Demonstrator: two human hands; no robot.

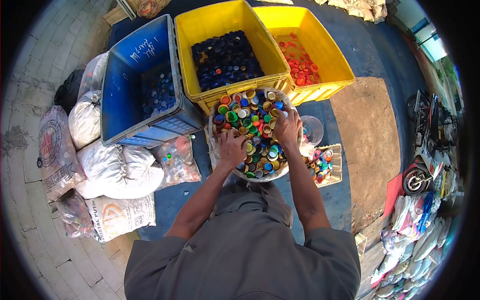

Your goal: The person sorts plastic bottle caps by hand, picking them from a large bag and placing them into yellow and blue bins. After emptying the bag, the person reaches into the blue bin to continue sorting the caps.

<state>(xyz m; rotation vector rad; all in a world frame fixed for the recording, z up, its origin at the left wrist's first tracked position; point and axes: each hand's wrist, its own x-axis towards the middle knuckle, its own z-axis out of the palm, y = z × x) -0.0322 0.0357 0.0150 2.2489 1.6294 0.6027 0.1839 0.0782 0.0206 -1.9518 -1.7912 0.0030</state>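
A round, white-lined container (pixel 215 159) in front of my body is heaped with bottle caps (pixel 257 130) of many colours. On the left side of the heap rests my left hand (pixel 233 149), palm down, its fingers apart and touching the caps. My right hand (pixel 288 128) reaches into the right side, with fingers bent and pinched at a bottle cap; its fingertips are partly hidden among the others.
Beyond the container stand a blue crate (pixel 135 100), a yellow crate with dark caps (pixel 200 25) and a yellow crate with red caps (pixel 325 55). Stuffed sacks (pixel 120 170) lie left. A clear tub (pixel 313 131) and small basket (pixel 338 165) sit right; a motorcycle (pixel 422 155) stands farther off.
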